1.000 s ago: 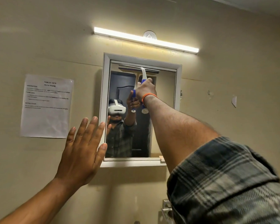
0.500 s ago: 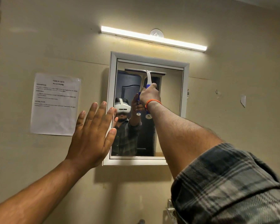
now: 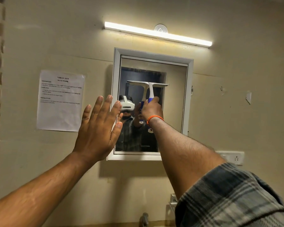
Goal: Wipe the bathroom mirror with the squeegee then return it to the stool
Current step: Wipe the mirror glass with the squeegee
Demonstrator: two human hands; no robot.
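Note:
A white-framed mirror hangs on the beige wall. A white squeegee with a blue handle lies with its blade flat across the glass, about a third of the way down. My right hand grips its handle from below; an orange band circles that wrist. My left hand is raised in front of the mirror's left frame edge with straight, spread fingers and holds nothing. Whether it touches the frame cannot be told. The stool is out of view.
A printed task sheet is taped to the wall left of the mirror. A tube light glows above it. A switch socket sits at the right, and a tap shows at the bottom edge.
My right hand has drawn the squeegee down the glass from the mirror's top edge. My left hand stays raised by the left frame. The view has shifted, so the mirror sits more to the right.

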